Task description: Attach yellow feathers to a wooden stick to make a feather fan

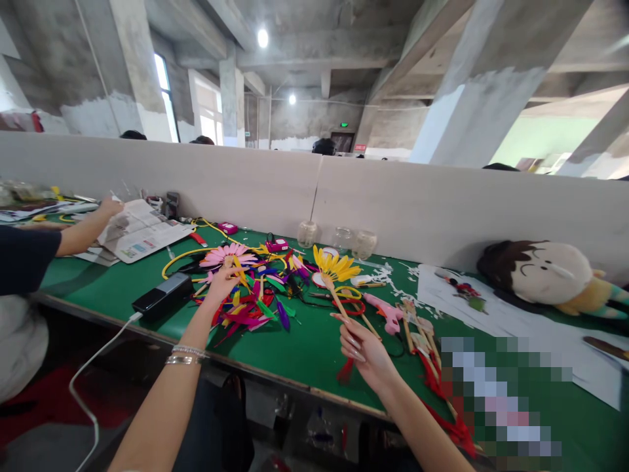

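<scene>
**Grip state.** The right hand (366,351) has its grip closed, thumb and fingertips pinching the lower end of the stick of the yellow feather fan (335,265). The fan is held tilted above the green counter (314,341). The left hand (222,280) rests its fingers in the loose feather pile (255,301). Whether that grip is closed on a feather cannot be told.

**Step in hand.** By appearance, a feather is being selected while the fan is held ready. Lifting one calls for a fine pinch, since the feathers overlap.

**Surroundings.**
- Pink flower (226,254): just behind the left hand.
- Black power bank (162,295): beside its wrist.
- Pink glue gun (388,313) and spare sticks (417,334): crowding the right hand.
- Plush doll (540,272): well apart.
- Co-worker's hand (109,206): on a newspaper (140,229).
</scene>
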Available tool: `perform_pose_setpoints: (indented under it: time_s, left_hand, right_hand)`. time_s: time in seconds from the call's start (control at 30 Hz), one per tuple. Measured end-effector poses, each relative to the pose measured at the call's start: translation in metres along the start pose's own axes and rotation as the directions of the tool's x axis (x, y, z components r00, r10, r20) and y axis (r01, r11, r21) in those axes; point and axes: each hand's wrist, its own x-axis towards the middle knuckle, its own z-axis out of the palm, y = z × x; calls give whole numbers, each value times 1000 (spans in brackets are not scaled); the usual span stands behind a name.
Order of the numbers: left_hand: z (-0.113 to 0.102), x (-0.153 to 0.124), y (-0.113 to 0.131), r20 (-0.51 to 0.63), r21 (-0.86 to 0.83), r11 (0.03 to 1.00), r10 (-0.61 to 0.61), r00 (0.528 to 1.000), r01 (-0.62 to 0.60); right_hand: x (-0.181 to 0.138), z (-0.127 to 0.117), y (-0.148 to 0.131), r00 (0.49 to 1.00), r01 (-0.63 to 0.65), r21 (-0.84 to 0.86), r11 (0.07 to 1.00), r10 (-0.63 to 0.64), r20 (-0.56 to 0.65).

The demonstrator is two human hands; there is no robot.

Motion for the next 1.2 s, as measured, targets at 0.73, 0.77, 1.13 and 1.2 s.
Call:
perform_pose_setpoints:
  time_s: [0.73, 0.77, 1.13, 1.2]
  left_hand:
    - [56, -48, 76, 617, -410, 897, 142, 774, 162]
    - [60, -52, 79, 646, -397, 900, 138, 750, 177]
    - [83, -55, 71, 727, -309, 942, 143, 672, 134]
    - [83, -53, 69, 721, -277, 954, 128, 681, 113]
  right_hand:
    - [-4, 23, 31, 989, 139, -150, 979, -128, 77]
    - [-4, 23, 35, 989, 135, -145, 980, -126, 75]
    - [6, 30, 59, 988, 151, -61, 987, -149, 33]
    - [7, 32, 61, 990, 141, -52, 989, -141, 10]
